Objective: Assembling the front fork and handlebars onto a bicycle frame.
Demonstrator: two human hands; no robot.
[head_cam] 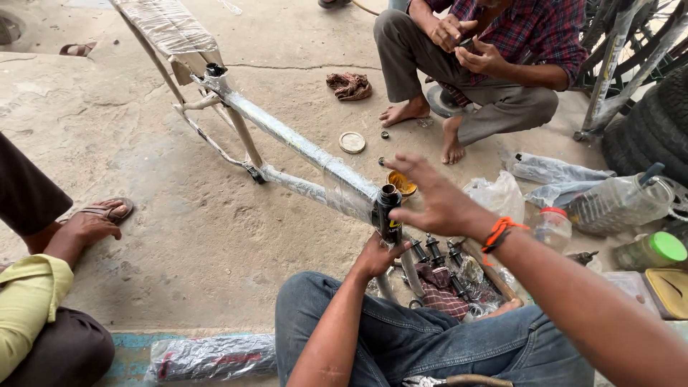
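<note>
On the concrete floor lies a wrapped bicycle frame [287,143], rigid and awkward, its plastic likely slippery. Left hand [378,256] closes around the bare black head tube [388,213], the surest hold; right hand [438,204] hovers spread wide, holding nothing. Grease tin [401,183], bolts [433,251] and bottles [620,204] crowd close.

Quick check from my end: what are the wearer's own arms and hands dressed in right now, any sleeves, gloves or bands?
Both forearms are bare: no sleeves, no gloves. The right hand has an orange cord wristband, knotted, at the wrist. The left hand wears nothing visible.
</note>
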